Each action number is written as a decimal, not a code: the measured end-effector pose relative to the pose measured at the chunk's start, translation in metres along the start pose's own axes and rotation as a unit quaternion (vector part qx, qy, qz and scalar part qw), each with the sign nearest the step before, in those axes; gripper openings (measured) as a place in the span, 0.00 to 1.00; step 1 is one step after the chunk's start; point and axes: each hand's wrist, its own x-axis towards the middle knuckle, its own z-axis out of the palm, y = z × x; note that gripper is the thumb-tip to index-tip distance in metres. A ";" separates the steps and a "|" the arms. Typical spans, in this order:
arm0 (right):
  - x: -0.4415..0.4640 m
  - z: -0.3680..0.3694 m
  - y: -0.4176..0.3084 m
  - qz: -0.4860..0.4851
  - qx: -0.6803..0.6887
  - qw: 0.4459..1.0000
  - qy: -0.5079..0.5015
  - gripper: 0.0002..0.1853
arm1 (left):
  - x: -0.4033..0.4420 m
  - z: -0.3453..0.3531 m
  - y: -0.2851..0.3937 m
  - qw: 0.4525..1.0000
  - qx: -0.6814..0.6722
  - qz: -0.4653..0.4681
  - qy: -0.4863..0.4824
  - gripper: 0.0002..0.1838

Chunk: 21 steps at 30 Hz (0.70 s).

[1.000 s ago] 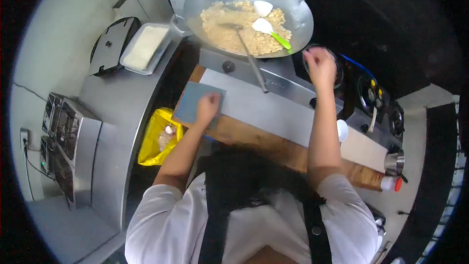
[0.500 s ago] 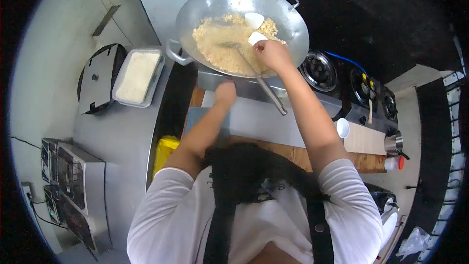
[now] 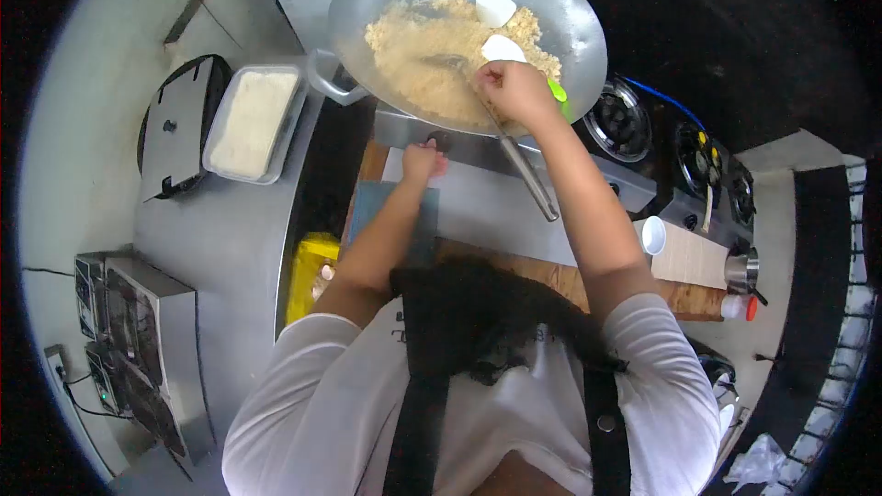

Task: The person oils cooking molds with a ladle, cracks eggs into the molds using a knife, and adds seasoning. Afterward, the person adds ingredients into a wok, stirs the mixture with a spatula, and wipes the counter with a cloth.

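A big metal wok [image 3: 571, 28] holds a crumbly, pale golden food [image 3: 404, 55], blurred by haze that looks like steam. My right hand [image 3: 519, 94] is over the wok's near side with fingertips pinched together; whatever they hold is hidden. Just beyond it sits a white scoop-like piece [image 3: 503, 49], and a second white piece [image 3: 496, 9] lies farther back. A bright green handle [image 3: 557, 90] shows beside my right wrist. Beneath that hand a long-handled metal utensil [image 3: 528, 176] rests across the rim. My left hand [image 3: 424, 163], fingers apart, is close to a dark stove knob [image 3: 442, 140].
A clear tub of white grains [image 3: 253, 124] stands on the left metal counter [image 3: 234, 257]. Burners [image 3: 617, 121] lie right of the wok. A white cup [image 3: 651, 235], a metal pot [image 3: 741, 271] and a red-lidded jar [image 3: 738, 308] stand along the right.
The view has shifted slightly, so the wok sits higher. My right hand has drawn off the nearer white piece, uncovering the green handle. My left hand's fingers have loosened beside the now-visible knob.
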 end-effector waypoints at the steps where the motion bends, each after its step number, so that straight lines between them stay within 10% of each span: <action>1: 0.000 0.003 0.002 -0.003 0.001 1.000 -0.004 0.12 | 0.000 -0.001 0.000 1.000 -0.017 0.001 -0.004 0.20; 13: 0.012 -0.014 0.035 0.043 -0.102 0.993 0.040 0.13 | -0.017 0.004 0.005 0.996 0.050 0.057 0.051 0.20; 21: 0.049 -0.016 0.080 0.127 -0.243 0.954 -0.118 0.14 | -0.008 -0.002 -0.007 0.937 0.278 0.182 0.109 0.24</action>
